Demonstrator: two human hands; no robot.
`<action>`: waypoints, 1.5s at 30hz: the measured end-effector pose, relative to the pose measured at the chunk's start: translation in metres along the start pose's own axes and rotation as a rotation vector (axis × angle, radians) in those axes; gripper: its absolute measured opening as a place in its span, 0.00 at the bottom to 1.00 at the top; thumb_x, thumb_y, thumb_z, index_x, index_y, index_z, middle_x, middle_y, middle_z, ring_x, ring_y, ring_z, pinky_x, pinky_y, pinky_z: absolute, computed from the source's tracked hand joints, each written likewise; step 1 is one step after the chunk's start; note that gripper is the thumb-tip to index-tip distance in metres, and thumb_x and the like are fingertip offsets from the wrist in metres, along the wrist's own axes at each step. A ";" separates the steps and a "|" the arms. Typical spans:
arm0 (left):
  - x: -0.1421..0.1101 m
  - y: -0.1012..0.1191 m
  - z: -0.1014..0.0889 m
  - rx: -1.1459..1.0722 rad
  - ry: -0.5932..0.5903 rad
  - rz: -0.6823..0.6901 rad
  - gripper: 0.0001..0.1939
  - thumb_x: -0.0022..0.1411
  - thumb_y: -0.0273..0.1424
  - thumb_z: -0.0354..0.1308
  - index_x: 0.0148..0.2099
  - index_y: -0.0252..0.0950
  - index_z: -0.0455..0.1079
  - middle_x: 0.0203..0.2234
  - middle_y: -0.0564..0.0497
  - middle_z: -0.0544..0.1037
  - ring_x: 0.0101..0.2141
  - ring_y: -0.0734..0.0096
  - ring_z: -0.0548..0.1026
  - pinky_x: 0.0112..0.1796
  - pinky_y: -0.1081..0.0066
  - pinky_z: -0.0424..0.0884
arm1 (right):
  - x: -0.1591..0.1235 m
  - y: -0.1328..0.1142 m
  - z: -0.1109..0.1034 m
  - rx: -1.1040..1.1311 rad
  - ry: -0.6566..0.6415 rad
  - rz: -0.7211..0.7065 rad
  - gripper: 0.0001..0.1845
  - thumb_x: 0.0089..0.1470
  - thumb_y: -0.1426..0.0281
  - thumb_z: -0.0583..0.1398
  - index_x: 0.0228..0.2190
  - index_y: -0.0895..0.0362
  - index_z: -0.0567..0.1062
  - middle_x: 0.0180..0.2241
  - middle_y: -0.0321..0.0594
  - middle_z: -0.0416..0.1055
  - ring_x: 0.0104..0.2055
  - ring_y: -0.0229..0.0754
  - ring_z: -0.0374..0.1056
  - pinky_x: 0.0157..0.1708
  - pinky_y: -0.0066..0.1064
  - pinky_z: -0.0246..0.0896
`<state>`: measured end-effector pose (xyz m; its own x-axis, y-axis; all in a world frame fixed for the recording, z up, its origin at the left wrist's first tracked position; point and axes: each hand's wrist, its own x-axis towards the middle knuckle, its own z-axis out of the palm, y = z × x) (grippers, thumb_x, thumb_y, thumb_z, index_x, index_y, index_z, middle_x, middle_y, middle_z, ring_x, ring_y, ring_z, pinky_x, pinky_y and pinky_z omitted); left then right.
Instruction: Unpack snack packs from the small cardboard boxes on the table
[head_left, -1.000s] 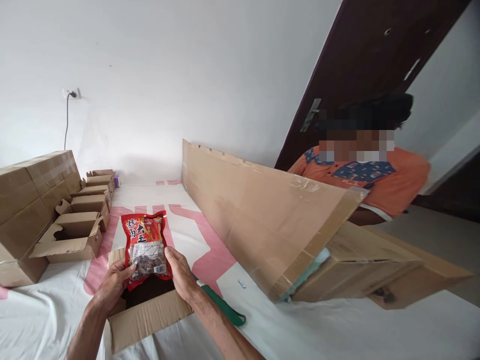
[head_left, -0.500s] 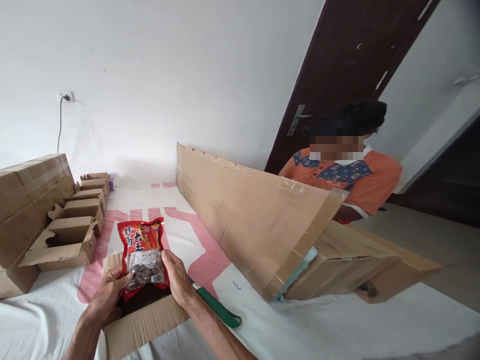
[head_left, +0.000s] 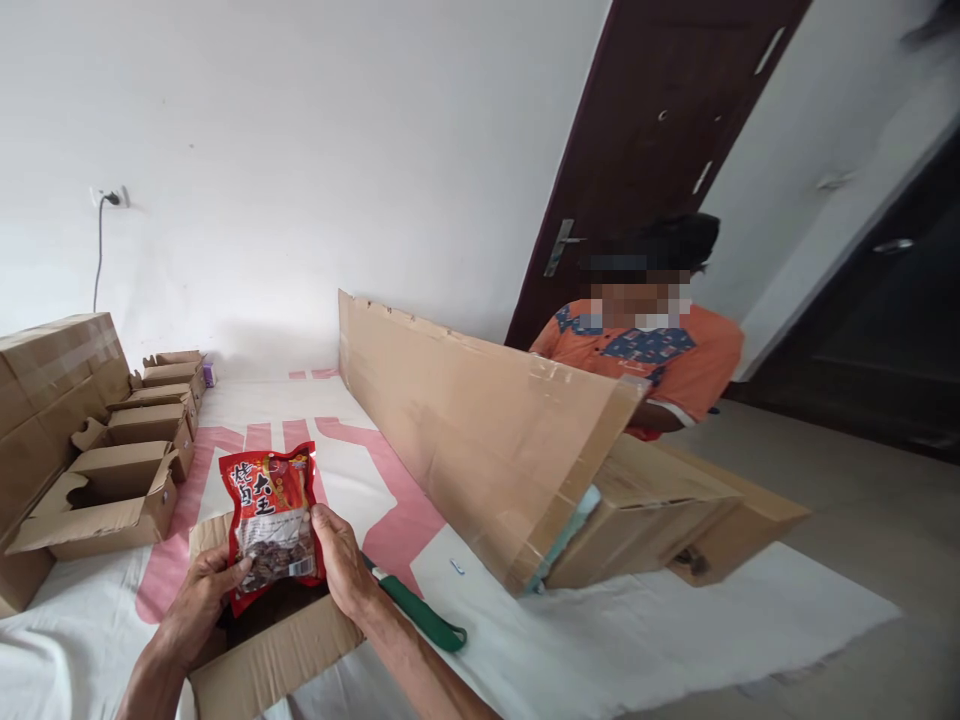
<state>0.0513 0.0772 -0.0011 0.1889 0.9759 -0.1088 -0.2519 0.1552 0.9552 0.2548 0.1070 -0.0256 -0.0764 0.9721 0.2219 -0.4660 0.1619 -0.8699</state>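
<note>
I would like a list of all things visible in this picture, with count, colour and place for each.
snack packet: 1, red with clear window, held upright above the open box
open box: 1, brown, under the hands
small open boxes: 4, brown, in a row at left
big closed box: 1, brown, far left
long cardboard sheet: 1, brown, standing at centre
taped boxes: 2, brown, behind the sheet
green-handled tool: 1, on the cloth right of the open box
cloth: 1, white and pink, underneath
door: 1, dark brown
other person: 1, orange shirt
left hand: on the packet's lower left
right hand: on the packet's right edge
</note>
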 end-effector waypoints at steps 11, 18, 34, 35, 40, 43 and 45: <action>-0.002 0.007 0.004 -0.072 0.054 -0.078 0.28 0.39 0.28 0.84 0.46 0.34 0.86 0.40 0.43 0.89 0.47 0.42 0.86 0.46 0.59 0.84 | 0.004 -0.009 0.003 -0.118 0.050 -0.059 0.29 0.60 0.42 0.61 0.25 0.51 0.62 0.25 0.30 0.58 0.29 0.37 0.51 0.29 0.31 0.51; -0.005 0.004 0.005 0.027 0.030 0.015 0.27 0.45 0.36 0.83 0.48 0.33 0.86 0.39 0.42 0.89 0.46 0.45 0.86 0.48 0.60 0.82 | -0.001 -0.011 0.004 -0.065 0.018 0.009 0.28 0.58 0.42 0.64 0.26 0.52 0.66 0.24 0.31 0.64 0.29 0.38 0.57 0.30 0.31 0.56; -0.007 0.002 0.007 0.092 0.034 0.050 0.27 0.51 0.48 0.80 0.44 0.32 0.86 0.33 0.42 0.88 0.40 0.51 0.85 0.43 0.63 0.80 | -0.005 -0.003 0.001 0.035 -0.016 0.016 0.27 0.59 0.42 0.65 0.31 0.54 0.77 0.31 0.38 0.77 0.34 0.43 0.68 0.35 0.34 0.65; -0.007 0.001 0.007 0.089 0.036 0.048 0.27 0.51 0.48 0.80 0.44 0.32 0.86 0.33 0.42 0.88 0.40 0.51 0.85 0.42 0.63 0.80 | -0.005 -0.003 0.001 0.028 -0.019 0.015 0.27 0.59 0.42 0.65 0.32 0.54 0.78 0.31 0.39 0.77 0.34 0.44 0.68 0.36 0.34 0.66; -0.006 0.001 0.006 0.066 0.038 0.040 0.28 0.50 0.48 0.80 0.45 0.32 0.86 0.34 0.42 0.88 0.40 0.52 0.85 0.42 0.64 0.80 | -0.004 0.001 -0.002 0.015 -0.015 0.010 0.27 0.61 0.42 0.64 0.32 0.54 0.78 0.32 0.38 0.78 0.34 0.43 0.68 0.36 0.34 0.65; -0.007 0.002 0.007 0.058 0.038 0.041 0.27 0.50 0.48 0.80 0.45 0.32 0.86 0.36 0.41 0.88 0.40 0.52 0.85 0.42 0.64 0.80 | -0.003 0.003 -0.003 0.030 -0.017 0.018 0.26 0.62 0.43 0.64 0.30 0.54 0.76 0.31 0.37 0.77 0.33 0.42 0.66 0.34 0.33 0.63; -0.007 0.003 0.008 0.047 0.038 0.044 0.28 0.50 0.48 0.80 0.45 0.31 0.86 0.37 0.40 0.88 0.40 0.52 0.85 0.42 0.64 0.80 | -0.003 0.003 -0.002 0.034 -0.012 0.014 0.27 0.61 0.43 0.65 0.29 0.54 0.75 0.30 0.36 0.75 0.31 0.41 0.65 0.33 0.33 0.62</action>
<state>0.0566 0.0696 0.0047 0.1424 0.9869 -0.0755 -0.2145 0.1053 0.9710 0.2559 0.1051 -0.0299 -0.0934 0.9722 0.2149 -0.4945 0.1421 -0.8575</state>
